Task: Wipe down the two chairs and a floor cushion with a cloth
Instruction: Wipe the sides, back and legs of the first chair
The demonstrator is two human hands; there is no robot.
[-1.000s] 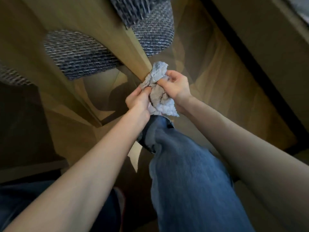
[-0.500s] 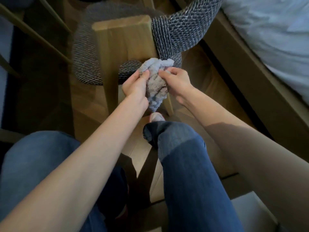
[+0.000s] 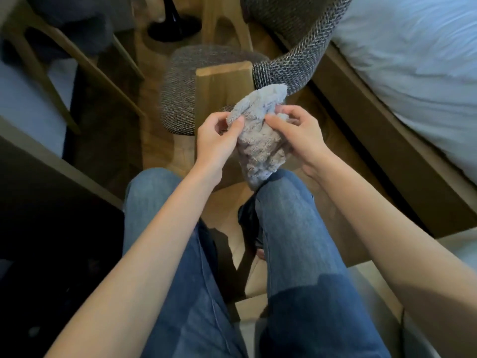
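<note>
A crumpled grey cloth hangs in front of me, above my knees. My left hand pinches its left edge and my right hand grips its right side. Just beyond the cloth stands a chair with a wide wooden leg, a grey woven seat and a curved woven backrest. A second wooden chair with a dark cushion stands at the far left. I see no floor cushion that I can name for certain.
A bed with white bedding on a wooden frame runs along the right. A black lamp or table base stands on the wooden floor behind the chairs. Dark furniture fills the left foreground.
The view has risen from the lower part of the chair leg to its top. Both hands have lifted the cloth off the leg and hold it bunched in the air.
</note>
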